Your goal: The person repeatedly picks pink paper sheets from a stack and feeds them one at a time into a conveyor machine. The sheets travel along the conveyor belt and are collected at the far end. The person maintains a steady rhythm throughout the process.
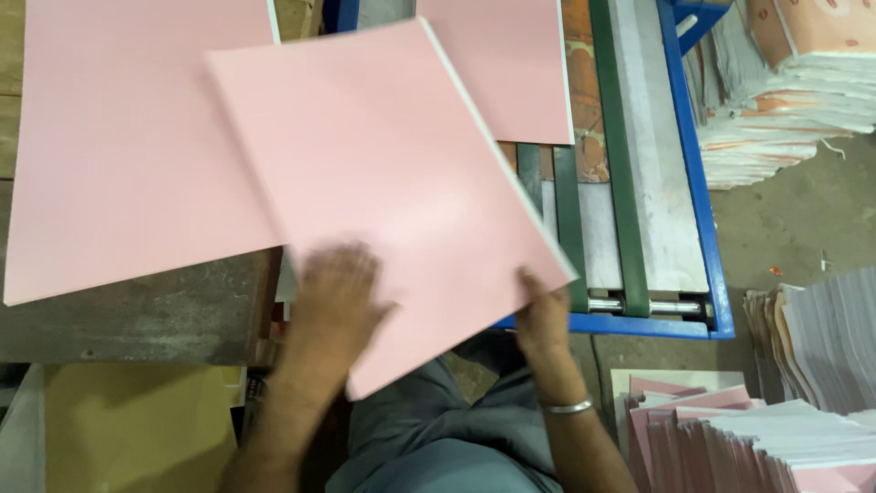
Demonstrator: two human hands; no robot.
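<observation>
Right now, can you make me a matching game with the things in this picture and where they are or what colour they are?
Things:
1. left hand
2. right hand
3. machine frame
4. bracelet

Descriptions:
A. blue, running along the edge beside the belts
B. silver, around the right wrist
C. lying flat on top of the tilted pink sheet
D. gripping the pink sheet's near right edge

Pairs: 1-C, 2-D, 3-A, 4-B

Plain pink sheet [383, 173] (white-edged) lies tilted, overlapping another pink sheet [128, 137].
</observation>
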